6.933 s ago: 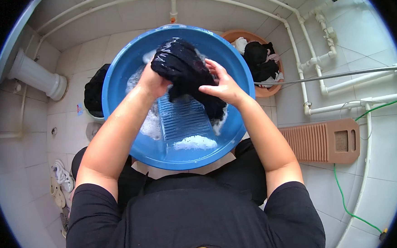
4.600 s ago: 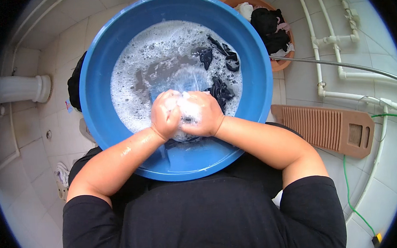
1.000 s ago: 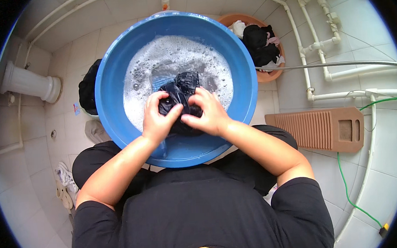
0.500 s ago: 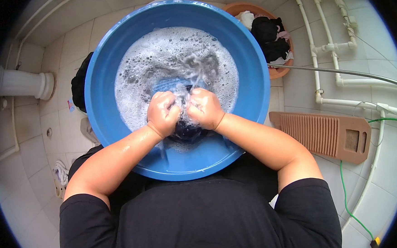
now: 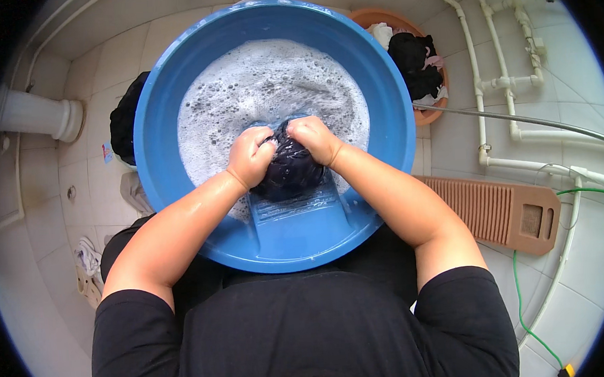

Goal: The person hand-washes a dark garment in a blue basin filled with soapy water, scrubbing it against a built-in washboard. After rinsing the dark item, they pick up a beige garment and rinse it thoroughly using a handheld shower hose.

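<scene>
A wet, dark, bunched-up piece of clothing [image 5: 288, 167] lies against the ridged washboard slope [image 5: 297, 216] inside a big blue tub [image 5: 387, 114]. My left hand [image 5: 251, 155] is closed on its left side, and my right hand [image 5: 315, 139] grips it at the upper right. Both fists are close together, with the cloth bulging between and below them. Foamy grey water [image 5: 240, 82] fills the tub beyond my hands. The garment's exact kind cannot be made out.
An orange basin [image 5: 430, 115] of clothes stands at the far right. A brown washboard [image 5: 487, 212] leans beside white pipes [image 5: 477, 88]. Dark cloth [image 5: 126, 123] and light shoes [image 5: 87, 260] are on the left, near a white pedestal [image 5: 42, 118]. A green cord [image 5: 520, 299] runs at right.
My hands have moved slightly up and away from me, the right one more. The dark garment now shows more plainly, the splash between my fists is gone, and more washboard ridges are uncovered.
</scene>
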### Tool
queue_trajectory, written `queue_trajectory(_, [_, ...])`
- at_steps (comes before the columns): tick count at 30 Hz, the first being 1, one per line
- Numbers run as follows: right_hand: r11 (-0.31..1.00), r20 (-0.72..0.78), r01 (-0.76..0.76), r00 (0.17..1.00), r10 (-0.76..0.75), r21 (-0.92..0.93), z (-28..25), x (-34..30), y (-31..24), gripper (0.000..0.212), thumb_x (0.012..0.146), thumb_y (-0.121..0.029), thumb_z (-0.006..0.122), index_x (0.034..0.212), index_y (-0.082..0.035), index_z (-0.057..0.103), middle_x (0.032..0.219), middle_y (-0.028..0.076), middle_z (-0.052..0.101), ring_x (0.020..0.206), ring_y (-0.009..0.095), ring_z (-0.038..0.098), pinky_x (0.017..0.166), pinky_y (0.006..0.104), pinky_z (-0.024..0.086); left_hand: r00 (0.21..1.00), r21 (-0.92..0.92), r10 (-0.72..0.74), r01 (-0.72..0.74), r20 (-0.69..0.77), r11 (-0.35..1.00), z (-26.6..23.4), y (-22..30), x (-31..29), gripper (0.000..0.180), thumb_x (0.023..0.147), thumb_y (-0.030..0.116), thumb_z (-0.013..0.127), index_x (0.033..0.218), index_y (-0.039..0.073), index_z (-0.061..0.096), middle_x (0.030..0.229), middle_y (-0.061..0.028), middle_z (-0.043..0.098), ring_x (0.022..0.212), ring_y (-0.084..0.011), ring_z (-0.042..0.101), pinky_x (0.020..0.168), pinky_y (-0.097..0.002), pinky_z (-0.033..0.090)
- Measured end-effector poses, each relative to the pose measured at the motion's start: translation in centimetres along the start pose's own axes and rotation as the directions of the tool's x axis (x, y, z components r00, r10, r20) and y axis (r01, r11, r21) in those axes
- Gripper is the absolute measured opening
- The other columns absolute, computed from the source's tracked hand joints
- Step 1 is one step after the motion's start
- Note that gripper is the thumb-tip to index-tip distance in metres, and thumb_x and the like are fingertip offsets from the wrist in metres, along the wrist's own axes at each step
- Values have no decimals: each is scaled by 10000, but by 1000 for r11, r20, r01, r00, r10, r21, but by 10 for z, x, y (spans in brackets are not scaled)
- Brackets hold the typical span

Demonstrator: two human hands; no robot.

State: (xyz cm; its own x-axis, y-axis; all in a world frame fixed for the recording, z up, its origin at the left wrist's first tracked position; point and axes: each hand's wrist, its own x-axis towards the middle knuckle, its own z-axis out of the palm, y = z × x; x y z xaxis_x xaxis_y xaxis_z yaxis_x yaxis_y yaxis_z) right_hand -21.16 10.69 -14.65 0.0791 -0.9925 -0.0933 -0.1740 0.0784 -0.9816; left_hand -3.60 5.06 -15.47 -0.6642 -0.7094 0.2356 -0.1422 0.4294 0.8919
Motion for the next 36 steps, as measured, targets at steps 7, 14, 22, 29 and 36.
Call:
queue_trajectory(7, [878, -60, 229, 958, -279, -421, -7, -3, 9, 207, 851, -160, 473, 797, 15, 569, 758, 176, 597, 709, 317, 577, 644, 350, 453, 989, -46, -148, 148, 8, 988, -6, 8, 4, 359, 862, 340, 489, 801, 6, 605, 749, -198, 579, 785, -384, 559, 692, -409, 430])
queue_trajectory(14, [474, 35, -324, 852, 523, 818, 11, -12, -55, 484, 905, -338, 370, 1188, 19, 532, 1136, 184, 596, 1051, 286, 578, 936, 379, 459, 854, -80, -481, 475, -196, 876, -64, 34, 6, 484, 871, 417, 543, 1161, 29, 535, 1162, -194, 519, 1063, -279, 498, 935, -367, 382])
queue_trajectory(22, [463, -17, -69, 984, 178, 883, 79, 33, -157, 515, 947, -357, 283, 1319, -23, 409, 1320, 152, 470, 1203, 302, 461, 1042, 432, 348, 601, -774, -688, 172, -408, 609, -185, 45, -27, 321, 884, 308, 543, 1112, 82, 557, 1034, -39, 571, 1010, -148, 499, 867, -317, 403])
queue_trajectory(29, [530, -17, 86, 991, -135, 843, 145, 131, -252, 564, 942, -413, 257, 1393, -86, 343, 1433, 96, 355, 1310, 308, 333, 1102, 461, 223, 462, -894, -781, -66, -421, 443, -240, 56, -36, 509, 822, 398, 571, 1254, 140, 490, 1321, -76, 452, 1205, -245, 359, 1035, -435, 188])
queue_trajectory(36, [741, -161, 391, 819, -551, -547, 170, 218, -290, 560, 908, -481, 278, 1342, -153, 407, 1370, 56, 420, 1254, 268, 392, 1055, 426, 292, 422, -904, -800, -185, -427, 385, -285, 63, -45, 505, 809, 151, 515, 1300, 85, 418, 1340, -145, 392, 1278, -215, 295, 1068, -392, 182])
